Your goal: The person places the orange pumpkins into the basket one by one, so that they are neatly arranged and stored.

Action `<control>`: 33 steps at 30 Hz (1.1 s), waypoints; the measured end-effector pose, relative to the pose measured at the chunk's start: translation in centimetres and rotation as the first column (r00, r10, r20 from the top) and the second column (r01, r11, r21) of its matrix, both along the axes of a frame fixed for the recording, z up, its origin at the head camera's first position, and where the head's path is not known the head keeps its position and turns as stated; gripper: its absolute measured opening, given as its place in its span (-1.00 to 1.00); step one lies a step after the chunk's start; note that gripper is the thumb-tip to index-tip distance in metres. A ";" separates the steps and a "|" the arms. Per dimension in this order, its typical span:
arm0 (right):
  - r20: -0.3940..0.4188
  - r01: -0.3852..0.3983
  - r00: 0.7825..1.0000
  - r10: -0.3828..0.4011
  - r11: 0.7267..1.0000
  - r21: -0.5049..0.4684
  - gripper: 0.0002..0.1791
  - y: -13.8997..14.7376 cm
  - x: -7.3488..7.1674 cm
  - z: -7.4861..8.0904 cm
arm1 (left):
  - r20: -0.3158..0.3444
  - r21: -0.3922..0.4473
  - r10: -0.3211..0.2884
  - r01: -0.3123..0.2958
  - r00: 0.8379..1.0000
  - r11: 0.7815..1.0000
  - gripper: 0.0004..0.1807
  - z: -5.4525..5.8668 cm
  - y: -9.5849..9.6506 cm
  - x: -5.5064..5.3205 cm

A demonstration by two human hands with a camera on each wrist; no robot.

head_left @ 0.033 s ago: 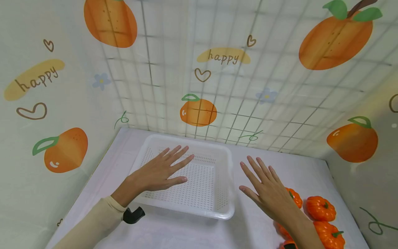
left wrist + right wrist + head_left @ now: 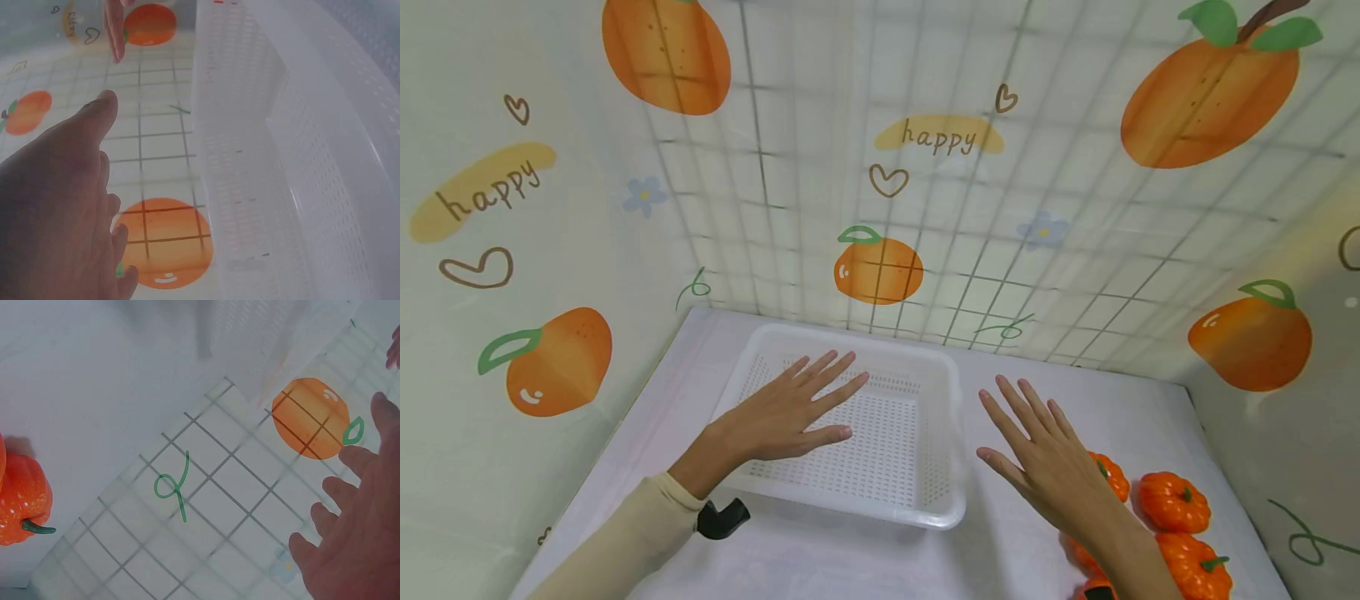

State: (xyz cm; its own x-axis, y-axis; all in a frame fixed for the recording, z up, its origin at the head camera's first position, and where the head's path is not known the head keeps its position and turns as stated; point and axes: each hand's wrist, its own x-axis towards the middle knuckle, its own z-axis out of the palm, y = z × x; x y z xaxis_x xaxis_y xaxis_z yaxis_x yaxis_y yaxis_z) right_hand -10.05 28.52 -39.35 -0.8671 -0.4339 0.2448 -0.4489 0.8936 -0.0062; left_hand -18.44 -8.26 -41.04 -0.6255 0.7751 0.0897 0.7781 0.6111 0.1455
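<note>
My left hand (image 2: 782, 417) is held palm down over the white perforated plastic basket (image 2: 951, 467), its fingers straight and spread, holding nothing. To the right of the basket, my right hand (image 2: 1048, 458) has its fingers spread too, with nothing in them. Beneath and beside the right forearm are several small orange pumpkins (image 2: 1174, 502) with green stems, some partly hidden by that arm. One pumpkin (image 2: 25, 500) also shows at the left of the right wrist view. In the left wrist view, the basket wall (image 2: 331, 156) is close beside the left hand (image 2: 56, 200).
A pale cloth covers the table (image 2: 850, 558). Behind it and at both sides stand light curtains (image 2: 805, 192) printed with oranges, hearts and the word happy, with grid lines showing at the back. Inside the basket, its perforated floor (image 2: 880, 458) is visible.
</note>
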 end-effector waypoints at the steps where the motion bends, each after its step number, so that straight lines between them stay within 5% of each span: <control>1: -0.001 -0.002 1.000 0.002 1.000 -0.001 -0.20 0.0 0.0 0.0 | -0.002 -0.004 -0.001 0.001 1.000 1.000 -0.19 0.0 0.0 0.0; 18: -0.009 0.109 0.994 -0.109 0.994 0.009 -0.24 2.7 0.0 0.4 | -0.016 0.019 -0.009 0.009 1.000 1.000 -0.19 -0.2 -0.2 -0.2; 28: -0.003 0.191 0.982 -0.191 0.981 0.042 -0.17 5.3 -0.3 -0.8 | -0.012 0.011 0.036 -0.036 0.999 0.999 -0.19 -1.2 -1.8 -0.9; 33: 0.088 0.261 0.960 -0.264 0.964 0.044 -0.20 6.3 -0.3 -1.2 | 0.013 0.040 0.072 -0.073 0.997 0.997 -0.18 -2.0 -3.0 -1.4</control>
